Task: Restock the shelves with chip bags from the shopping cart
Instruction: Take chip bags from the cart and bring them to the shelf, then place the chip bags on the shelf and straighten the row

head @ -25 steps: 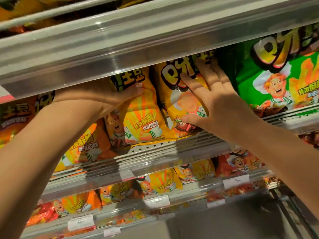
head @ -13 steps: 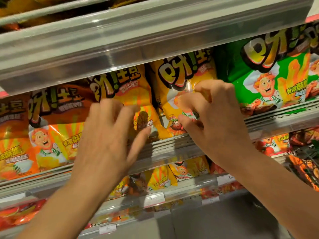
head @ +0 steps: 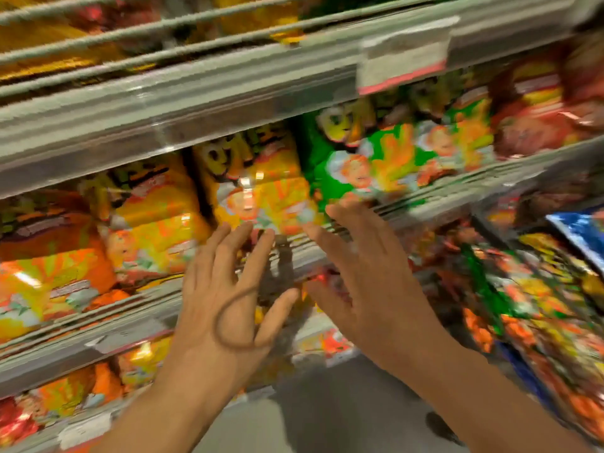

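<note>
Although the head view was smeared by motion, both hands were seen raised in front of the shelf rail (head: 327, 253), backs toward the camera. The left hand (head: 225, 305) was held upright with fingers spread and slightly fanned, thumb out to the right; nothing was gripped in it. A thin dark loop, perhaps a hair tie, was noted lying across its back. The right hand (head: 369, 282) was likewise splayed and empty, fingers angled up and leftward, their tips near the lower edge of the yellow chip bags (head: 258, 191). Whether those tips touched the bags could not be told through the blur. Both forearms were seen rising from the bottom of the frame, the right one from the lower right corner. Yellow bags were recorded standing upright on the shelf, orange bags (head: 49, 263) to their left, green bags (head: 376, 158) to their right. More bags (head: 529, 308) were seen heaped at the right edge, their container not discernible.
</note>
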A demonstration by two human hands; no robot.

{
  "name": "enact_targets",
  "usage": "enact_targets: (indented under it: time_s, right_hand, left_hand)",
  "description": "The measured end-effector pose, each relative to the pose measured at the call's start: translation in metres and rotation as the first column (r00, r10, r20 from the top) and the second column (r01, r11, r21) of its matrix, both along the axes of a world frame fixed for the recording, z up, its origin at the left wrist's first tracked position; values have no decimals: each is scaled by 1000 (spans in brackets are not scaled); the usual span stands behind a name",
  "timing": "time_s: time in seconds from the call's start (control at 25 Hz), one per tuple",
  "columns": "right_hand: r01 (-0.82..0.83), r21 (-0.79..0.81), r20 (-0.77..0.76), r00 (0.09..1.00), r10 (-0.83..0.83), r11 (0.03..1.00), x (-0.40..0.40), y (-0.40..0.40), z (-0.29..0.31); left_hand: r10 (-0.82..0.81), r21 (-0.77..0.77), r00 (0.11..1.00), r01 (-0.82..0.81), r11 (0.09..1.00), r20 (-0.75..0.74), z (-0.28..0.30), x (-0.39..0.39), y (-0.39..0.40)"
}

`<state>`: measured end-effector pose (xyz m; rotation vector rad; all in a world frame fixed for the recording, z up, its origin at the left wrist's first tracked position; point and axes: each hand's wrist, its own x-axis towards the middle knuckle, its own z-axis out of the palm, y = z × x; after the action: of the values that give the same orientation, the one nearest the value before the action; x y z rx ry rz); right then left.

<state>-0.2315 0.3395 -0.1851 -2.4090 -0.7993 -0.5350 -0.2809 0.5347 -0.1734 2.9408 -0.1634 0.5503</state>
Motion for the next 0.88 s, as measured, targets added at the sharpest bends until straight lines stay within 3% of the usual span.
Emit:
enact_targets:
  time_s: [0.2,0.4,0.48,0.6,0.68,0.76,0.88]
  right_hand:
    - [210,75,-127,972,-200,975,-30,-201,14]
    - [349,24,-536,796,-282,937,-62,-398,15]
    - [388,119,-607,756,-242,914,-65,-435,17]
    - [410,102,-569,771,-285,906,-58,-456,25]
    - [438,112,-631,725,-277,892,-48,-455,29]
    - [556,155,-734,618,-281,817,-26,-460,33]
    - [765,305,-790,536,-297,568,21,-485,29]
  left_hand:
    - [-265,40,963,264,964,39,10,34,-182]
    - [-335,-18,929,336,942,-155,25,74,-386]
    - [-364,-34,895,368,929,-258,23,95,-436]
    - [-345,-52,850,355,933,-399,13,128,-485]
    - [-312,-71,830,316,946,-463,3,147,-502]
    - [-357,-136,805,334,933,-473,-4,171,-516]
    - [-429,-251,750,348,903,-504,-20,222,-538]
